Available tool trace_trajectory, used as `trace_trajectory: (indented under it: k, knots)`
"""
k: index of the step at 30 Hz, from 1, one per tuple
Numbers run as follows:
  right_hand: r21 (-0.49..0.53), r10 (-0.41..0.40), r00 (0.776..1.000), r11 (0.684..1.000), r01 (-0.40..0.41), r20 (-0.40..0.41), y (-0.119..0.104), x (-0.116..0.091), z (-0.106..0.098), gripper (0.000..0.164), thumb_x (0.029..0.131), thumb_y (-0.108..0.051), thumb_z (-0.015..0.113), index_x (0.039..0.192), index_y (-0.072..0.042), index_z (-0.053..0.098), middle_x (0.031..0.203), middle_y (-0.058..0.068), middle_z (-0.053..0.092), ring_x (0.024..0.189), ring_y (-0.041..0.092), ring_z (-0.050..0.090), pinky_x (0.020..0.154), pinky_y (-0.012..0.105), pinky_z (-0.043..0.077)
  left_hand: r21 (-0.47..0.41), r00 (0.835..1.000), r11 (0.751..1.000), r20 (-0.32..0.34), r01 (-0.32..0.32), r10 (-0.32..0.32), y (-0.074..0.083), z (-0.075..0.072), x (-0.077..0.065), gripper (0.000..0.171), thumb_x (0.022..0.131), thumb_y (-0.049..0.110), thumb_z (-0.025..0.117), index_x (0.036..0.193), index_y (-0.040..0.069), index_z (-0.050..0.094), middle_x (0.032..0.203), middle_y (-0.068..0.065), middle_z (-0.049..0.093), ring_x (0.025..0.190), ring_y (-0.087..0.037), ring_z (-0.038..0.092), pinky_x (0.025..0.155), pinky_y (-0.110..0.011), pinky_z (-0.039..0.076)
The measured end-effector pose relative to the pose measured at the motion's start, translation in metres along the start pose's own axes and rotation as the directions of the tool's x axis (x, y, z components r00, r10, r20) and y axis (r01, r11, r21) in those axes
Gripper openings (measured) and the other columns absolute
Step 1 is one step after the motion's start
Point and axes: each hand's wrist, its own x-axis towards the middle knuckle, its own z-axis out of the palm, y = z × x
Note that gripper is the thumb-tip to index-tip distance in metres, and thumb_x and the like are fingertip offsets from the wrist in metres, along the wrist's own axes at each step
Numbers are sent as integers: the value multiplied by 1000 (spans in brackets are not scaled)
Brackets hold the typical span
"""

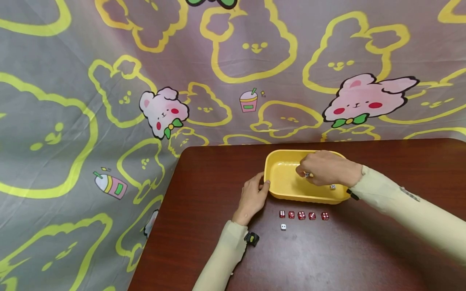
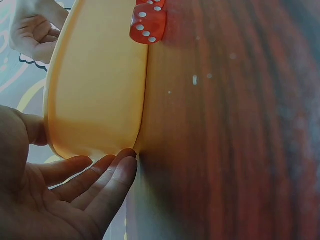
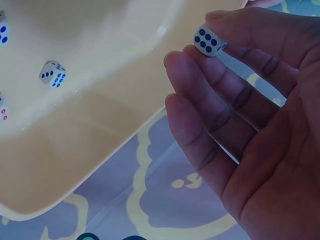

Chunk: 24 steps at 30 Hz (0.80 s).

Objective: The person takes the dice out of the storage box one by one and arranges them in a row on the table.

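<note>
My right hand is over the inside of a yellow tray. Its thumb and fingertips pinch a white die, with six blue dots showing in the right wrist view. Other white dice lie on the tray floor, one die by the wall and another partly cut off at the frame's left edge. At the tray's left end, my left hand grips it, thumb at the rim and fingers against the outer wall. In front of the tray several red dice form a row, with one white die below the leftmost.
The tray stands on a dark reddish-brown table, towards its back edge. A patterned cloth with cartoon rabbits hangs behind the table and along its left side.
</note>
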Motion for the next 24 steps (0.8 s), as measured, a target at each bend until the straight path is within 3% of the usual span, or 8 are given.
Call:
trace_trajectory:
  k: [24]
  knots:
    - [43,-68,997,997,70,-33,-27,-13,-14,27,84,-9,78,73,-25,60,69,-9,53,57,7,38,53,23,31,-6,1000,1000,7,4,-4,-1,1,0,42,106,30,54,145,15,61,137,-8,71,105,-17,78,95,-43,59]
